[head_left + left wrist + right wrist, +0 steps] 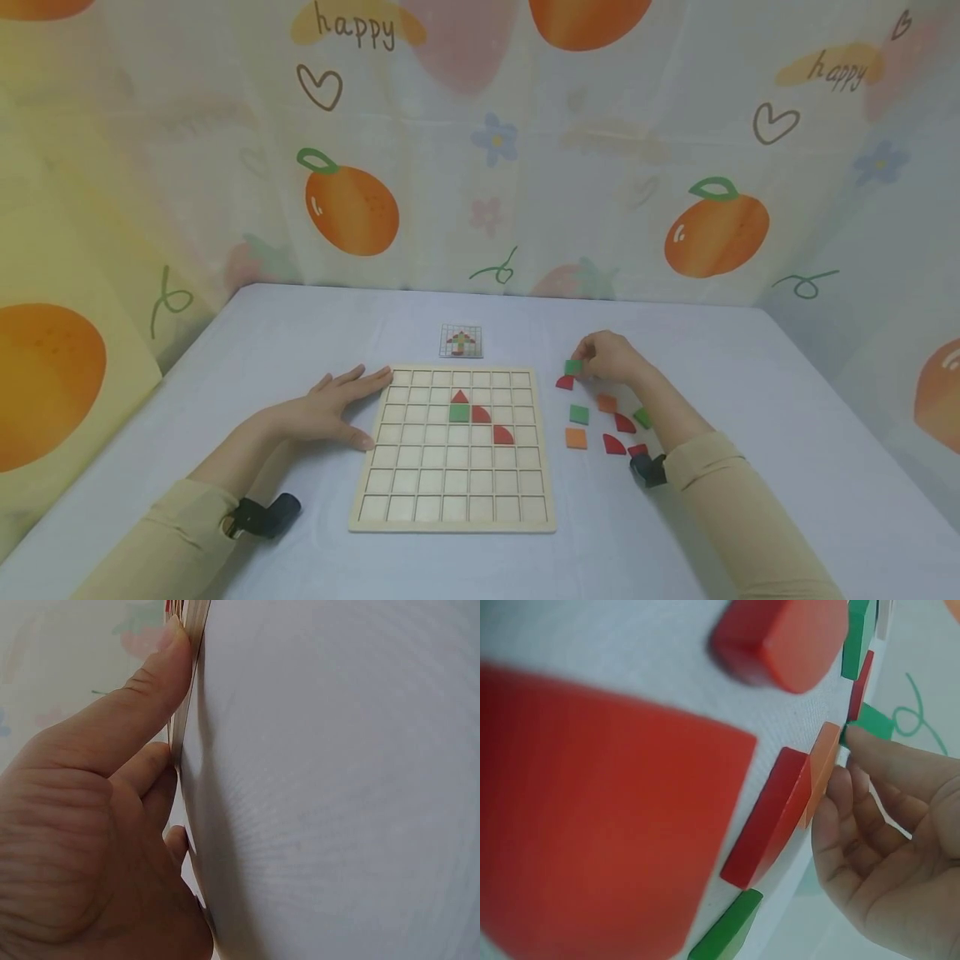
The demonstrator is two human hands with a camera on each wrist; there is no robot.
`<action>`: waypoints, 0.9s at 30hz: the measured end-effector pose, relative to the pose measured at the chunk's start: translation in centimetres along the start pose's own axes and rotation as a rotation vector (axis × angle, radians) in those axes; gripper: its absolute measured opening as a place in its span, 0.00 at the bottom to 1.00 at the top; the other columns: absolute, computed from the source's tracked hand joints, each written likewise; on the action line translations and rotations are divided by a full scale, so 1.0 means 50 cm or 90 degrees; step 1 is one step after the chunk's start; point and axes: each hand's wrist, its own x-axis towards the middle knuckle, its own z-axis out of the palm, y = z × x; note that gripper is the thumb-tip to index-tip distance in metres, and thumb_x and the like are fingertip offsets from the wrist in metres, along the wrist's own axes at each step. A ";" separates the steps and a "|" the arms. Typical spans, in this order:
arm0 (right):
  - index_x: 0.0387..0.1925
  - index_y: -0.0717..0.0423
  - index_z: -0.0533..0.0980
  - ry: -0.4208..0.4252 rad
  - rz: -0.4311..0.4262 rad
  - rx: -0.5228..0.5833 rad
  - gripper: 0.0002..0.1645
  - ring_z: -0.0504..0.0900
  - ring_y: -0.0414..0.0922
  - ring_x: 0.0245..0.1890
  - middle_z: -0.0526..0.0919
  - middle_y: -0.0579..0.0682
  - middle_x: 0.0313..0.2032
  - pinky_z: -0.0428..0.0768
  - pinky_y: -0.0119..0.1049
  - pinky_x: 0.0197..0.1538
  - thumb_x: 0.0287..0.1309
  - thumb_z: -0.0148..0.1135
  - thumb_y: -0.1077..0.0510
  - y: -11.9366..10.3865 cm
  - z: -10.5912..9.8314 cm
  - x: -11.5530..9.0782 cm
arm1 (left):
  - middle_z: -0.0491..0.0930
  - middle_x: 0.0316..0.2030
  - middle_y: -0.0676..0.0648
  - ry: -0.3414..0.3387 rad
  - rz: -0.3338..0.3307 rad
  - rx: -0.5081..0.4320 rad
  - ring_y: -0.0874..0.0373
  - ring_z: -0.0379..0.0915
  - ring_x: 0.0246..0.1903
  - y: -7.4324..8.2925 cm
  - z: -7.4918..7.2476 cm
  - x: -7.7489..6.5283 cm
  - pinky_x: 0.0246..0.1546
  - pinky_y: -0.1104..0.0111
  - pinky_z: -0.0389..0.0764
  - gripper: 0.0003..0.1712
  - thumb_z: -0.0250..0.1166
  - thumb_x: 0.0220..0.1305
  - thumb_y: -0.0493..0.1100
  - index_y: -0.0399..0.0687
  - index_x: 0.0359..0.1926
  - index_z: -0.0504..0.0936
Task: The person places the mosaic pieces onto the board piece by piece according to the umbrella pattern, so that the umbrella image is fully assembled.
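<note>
One board (456, 457) with four pieces (459, 412) lay mid-bench (300, 567), one card (461, 342) toward the far edge. Toward the right edge lay four red pieces (614, 445), two orange pieces (576, 438), two green pieces (579, 414); the right hand's (609, 357) grip clamped a third green piece (573, 367). The left hand (322, 415), fingers apart, touched the board. White cloth (675, 542) covered the bench; printed sheets (540, 183) hung behind.

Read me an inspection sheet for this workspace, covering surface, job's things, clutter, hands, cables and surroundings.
Surface: white-covered table.
Job's things: grid board holding one red triangle, one green square and two red quarter-circles; picture card beyond it; loose red, green and orange pieces to its right.
Clutter: nothing seen.
Hands: left hand touches the board's left side; right hand pinches another green piece; black devices at both wrists.
Cables: nothing seen.
Surroundings: backdrop printed with fruit and the word happy.
</note>
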 end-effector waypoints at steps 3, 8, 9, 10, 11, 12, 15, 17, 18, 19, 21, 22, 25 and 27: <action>0.36 0.62 0.82 -0.007 0.000 -0.007 0.06 0.75 0.45 0.32 0.83 0.54 0.33 0.74 0.31 0.36 0.56 0.65 0.64 0.001 0.000 0.000 | 0.49 0.79 0.46 -0.001 -0.001 -0.006 0.33 0.30 0.78 -0.001 0.000 0.001 0.72 0.33 0.27 0.61 0.74 0.48 0.61 0.54 0.78 0.52; 0.37 0.60 0.82 0.003 0.008 -0.002 0.06 0.76 0.46 0.34 0.84 0.55 0.37 0.76 0.32 0.38 0.58 0.65 0.61 -0.002 -0.001 -0.002 | 0.48 0.79 0.47 -0.001 -0.007 -0.007 0.34 0.30 0.78 -0.004 0.001 0.002 0.72 0.33 0.27 0.61 0.74 0.48 0.61 0.56 0.78 0.51; 0.37 0.60 0.82 0.012 0.007 -0.002 0.07 0.76 0.46 0.35 0.84 0.55 0.37 0.76 0.32 0.38 0.58 0.65 0.60 -0.003 -0.002 -0.003 | 0.48 0.79 0.47 -0.002 -0.009 -0.007 0.34 0.29 0.78 -0.005 0.002 0.002 0.72 0.33 0.26 0.61 0.74 0.48 0.61 0.56 0.78 0.51; 0.37 0.60 0.82 0.023 0.001 -0.001 0.07 0.76 0.46 0.35 0.85 0.55 0.37 0.76 0.32 0.38 0.58 0.65 0.60 -0.004 -0.004 -0.004 | 0.48 0.79 0.47 -0.002 -0.010 -0.007 0.34 0.29 0.78 -0.005 0.002 0.002 0.72 0.33 0.26 0.61 0.74 0.48 0.62 0.56 0.78 0.51; 0.37 0.59 0.82 0.034 -0.001 0.003 0.07 0.76 0.46 0.35 0.85 0.55 0.37 0.76 0.32 0.38 0.58 0.65 0.59 -0.006 -0.005 -0.005 | 0.48 0.79 0.47 -0.003 -0.010 -0.006 0.34 0.29 0.78 -0.005 0.002 0.002 0.72 0.33 0.26 0.61 0.74 0.48 0.62 0.57 0.78 0.51; 0.36 0.59 0.82 0.047 -0.008 0.005 0.07 0.76 0.46 0.35 0.85 0.55 0.37 0.76 0.32 0.38 0.58 0.66 0.59 -0.009 -0.006 -0.006 | 0.48 0.79 0.47 -0.003 -0.010 -0.007 0.34 0.29 0.78 -0.006 0.002 0.002 0.72 0.33 0.26 0.61 0.74 0.48 0.62 0.57 0.78 0.51; 0.35 0.58 0.82 0.073 -0.034 0.018 0.07 0.76 0.47 0.35 0.86 0.54 0.37 0.75 0.32 0.38 0.58 0.67 0.57 -0.018 -0.009 -0.009 | 0.48 0.79 0.47 -0.001 -0.006 -0.005 0.34 0.29 0.78 -0.006 0.002 0.001 0.72 0.33 0.26 0.61 0.74 0.49 0.62 0.57 0.78 0.51; 0.34 0.57 0.82 0.078 -0.045 0.035 0.07 0.75 0.47 0.35 0.85 0.53 0.37 0.75 0.32 0.37 0.57 0.67 0.57 -0.027 -0.009 -0.010 | 0.48 0.79 0.47 0.001 -0.004 -0.004 0.34 0.30 0.78 -0.006 0.001 0.001 0.72 0.33 0.27 0.61 0.74 0.49 0.62 0.56 0.78 0.51; 0.34 0.56 0.82 0.078 -0.051 0.042 0.07 0.75 0.46 0.35 0.85 0.53 0.37 0.75 0.32 0.37 0.57 0.67 0.56 -0.031 -0.009 -0.010 | 0.48 0.79 0.47 0.001 -0.004 -0.004 0.34 0.29 0.78 -0.006 0.001 0.001 0.72 0.33 0.27 0.61 0.74 0.49 0.62 0.56 0.78 0.51; 0.34 0.56 0.82 0.078 -0.055 0.052 0.07 0.75 0.46 0.35 0.85 0.53 0.36 0.74 0.32 0.36 0.56 0.68 0.56 -0.036 -0.008 -0.011 | 0.48 0.79 0.47 0.002 -0.004 -0.003 0.34 0.30 0.78 -0.006 0.001 0.000 0.72 0.33 0.27 0.61 0.74 0.49 0.62 0.56 0.78 0.51; 0.33 0.55 0.82 0.075 -0.060 0.070 0.07 0.75 0.46 0.35 0.85 0.52 0.36 0.75 0.32 0.36 0.55 0.69 0.56 -0.045 -0.003 -0.012 | 0.48 0.79 0.47 0.001 -0.004 -0.005 0.34 0.30 0.78 -0.005 0.001 0.000 0.72 0.33 0.27 0.61 0.74 0.49 0.61 0.56 0.78 0.51; 0.33 0.54 0.83 0.073 -0.064 0.078 0.07 0.75 0.46 0.35 0.86 0.51 0.36 0.75 0.32 0.36 0.55 0.69 0.56 -0.050 0.000 -0.013 | 0.48 0.79 0.47 0.001 -0.005 -0.004 0.34 0.30 0.78 -0.005 0.002 0.001 0.72 0.33 0.27 0.61 0.74 0.49 0.61 0.56 0.78 0.51; 0.33 0.53 0.83 0.065 -0.086 0.100 0.07 0.76 0.45 0.34 0.86 0.50 0.35 0.76 0.32 0.36 0.54 0.70 0.55 -0.064 0.010 -0.016 | 0.48 0.79 0.47 0.000 -0.008 -0.006 0.34 0.30 0.78 -0.004 0.002 0.001 0.72 0.33 0.26 0.61 0.74 0.49 0.61 0.56 0.78 0.51; 0.34 0.53 0.83 0.059 -0.101 0.114 0.07 0.77 0.45 0.34 0.85 0.50 0.35 0.77 0.31 0.36 0.54 0.71 0.55 -0.073 0.017 -0.018 | 0.48 0.79 0.47 -0.001 -0.008 -0.008 0.34 0.29 0.78 -0.003 0.002 0.001 0.72 0.33 0.26 0.61 0.74 0.49 0.61 0.57 0.78 0.51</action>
